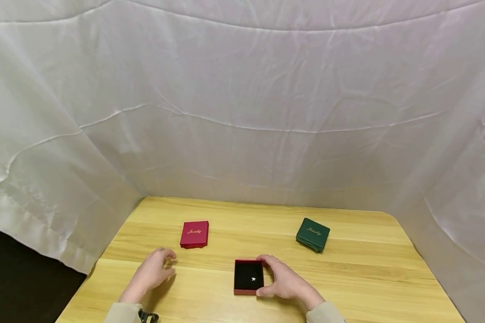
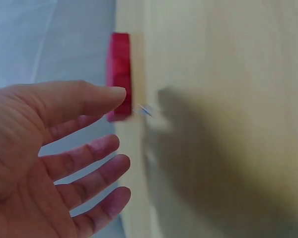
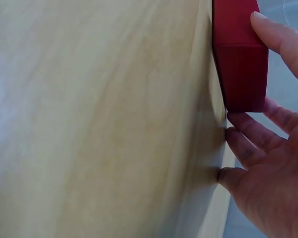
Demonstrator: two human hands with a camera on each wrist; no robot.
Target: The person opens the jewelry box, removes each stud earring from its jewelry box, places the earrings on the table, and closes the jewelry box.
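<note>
A small red jewelry box without a lid lies on the table, lined in black. A silvery star-shaped piece of jewelry sits on its lining, right of the middle. My right hand grips this box from the right, thumb at the near corner and fingers at the far one; the right wrist view shows the thumb on its red wall. My left hand hovers over the table at left, fingers loosely bent and apart, holding nothing. Beyond its thumb in the left wrist view lies a tiny shiny piece, blurred.
A closed crimson box with gold lettering stands beyond my left hand. Farther right is a closed dark green box, turned at an angle. Pale cloth hangs behind and beside the wooden table.
</note>
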